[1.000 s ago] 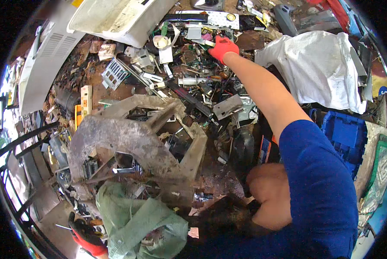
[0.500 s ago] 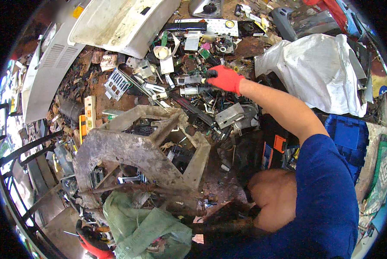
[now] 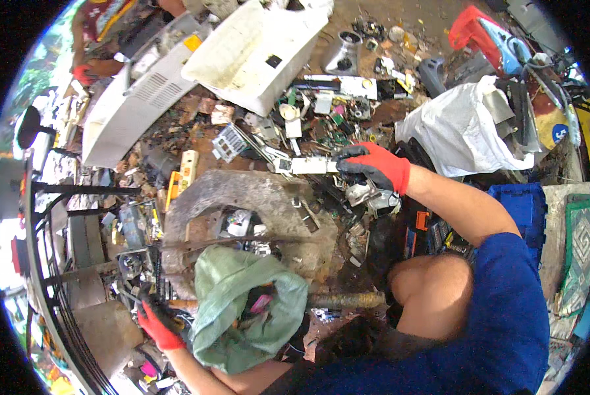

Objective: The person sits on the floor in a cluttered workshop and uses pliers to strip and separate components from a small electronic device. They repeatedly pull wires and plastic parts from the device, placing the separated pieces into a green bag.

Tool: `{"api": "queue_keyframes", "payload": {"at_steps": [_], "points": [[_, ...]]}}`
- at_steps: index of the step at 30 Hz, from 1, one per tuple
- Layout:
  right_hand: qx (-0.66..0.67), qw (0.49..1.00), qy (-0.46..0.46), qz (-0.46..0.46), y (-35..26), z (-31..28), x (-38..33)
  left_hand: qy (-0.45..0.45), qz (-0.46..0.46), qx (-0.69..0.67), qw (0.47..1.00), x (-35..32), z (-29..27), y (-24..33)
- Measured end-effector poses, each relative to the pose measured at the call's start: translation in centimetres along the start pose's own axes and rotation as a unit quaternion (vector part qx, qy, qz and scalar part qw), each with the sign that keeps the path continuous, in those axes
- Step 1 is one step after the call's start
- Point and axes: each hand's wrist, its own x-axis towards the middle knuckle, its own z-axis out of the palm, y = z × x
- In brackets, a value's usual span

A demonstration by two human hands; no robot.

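My right hand (image 3: 377, 166), in a red and black glove, grips one end of a flat, whitish metal strip (image 3: 305, 165) and holds it level over the heap of scrap. At the lower left my left hand (image 3: 158, 324), gloved alike, is closed beside a green woven sack (image 3: 226, 329). A thin greyish rod shows by its fingertips, but its kind is unclear. The sack stands open between my arms, with dark bits and something pink inside. Just beyond it lies a worn, dirty grey frame (image 3: 196, 197) with openings.
Beyond the scrap lie a long white plastic housing (image 3: 242, 72) and a vented grey panel (image 3: 143, 99). A white sack (image 3: 446, 128) and a blue crate (image 3: 519, 204) stand at the right. Black metal rails (image 3: 35, 224) run along the left. Another person's red-gloved hand (image 3: 82, 74) shows at the upper left.
My right hand has moved back toward me and now holds the whitish strip clear of the heap. The view has shifted, showing more of my left arm, the sack's mouth and another person.
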Motion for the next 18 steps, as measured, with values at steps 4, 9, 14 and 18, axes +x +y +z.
{"api": "queue_keyframes", "payload": {"at_steps": [4, 9, 14, 18], "points": [[0.086, 0.996, 0.024, 0.027, -10.6, 3.5, -4.4, 0.101, 0.124, -0.121, 0.980, -0.4, -0.9, 0.1], [0.030, 0.986, 0.068, -0.146, -17.8, 9.6, -10.1, 0.207, 0.222, -0.143, 0.942, -6.4, -4.0, 6.0], [0.120, 0.989, 0.060, -0.056, -23.0, 16.2, -15.4, 0.074, 0.179, -0.204, 0.960, -15.6, -2.9, 8.7], [0.173, 0.984, 0.045, -0.013, -22.5, 22.8, -18.6, -0.074, 0.201, -0.280, 0.936, -23.5, 1.5, 13.6]]}}
